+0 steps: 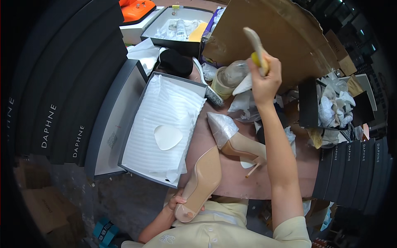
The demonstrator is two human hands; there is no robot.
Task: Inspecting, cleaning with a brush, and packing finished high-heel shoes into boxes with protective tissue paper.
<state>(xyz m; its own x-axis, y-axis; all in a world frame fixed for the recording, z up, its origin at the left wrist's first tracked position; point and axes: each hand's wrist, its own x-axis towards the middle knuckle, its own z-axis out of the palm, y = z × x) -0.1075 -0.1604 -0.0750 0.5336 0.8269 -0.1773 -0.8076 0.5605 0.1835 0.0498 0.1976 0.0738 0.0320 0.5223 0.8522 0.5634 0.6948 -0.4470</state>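
My left hand point(178, 200) grips a beige high-heeled shoe point(202, 175) near its heel end, with the tan sole turned up toward me. My right hand point(266, 82) is raised over the far right of the table, closed around a pale, slightly curved tool point(253, 38) with a yellow part by the fingers; its exact kind is unclear. Between the hands, a second beige high-heeled shoe point(244, 149) lies on the table, its toe wrapped in whitish film. Left of the shoes is an open shoebox point(151, 178) lined with ribbed white paper, a white rounded pad point(168, 137) on it.
Dark shoeboxes point(62, 91) are stacked at the left, and more point(351, 169) stand at the right. A brush point(214, 96) lies past the open box. A large cardboard sheet point(281, 29) rises at the back. Crumpled paper fills a black box point(308, 103) at the right.
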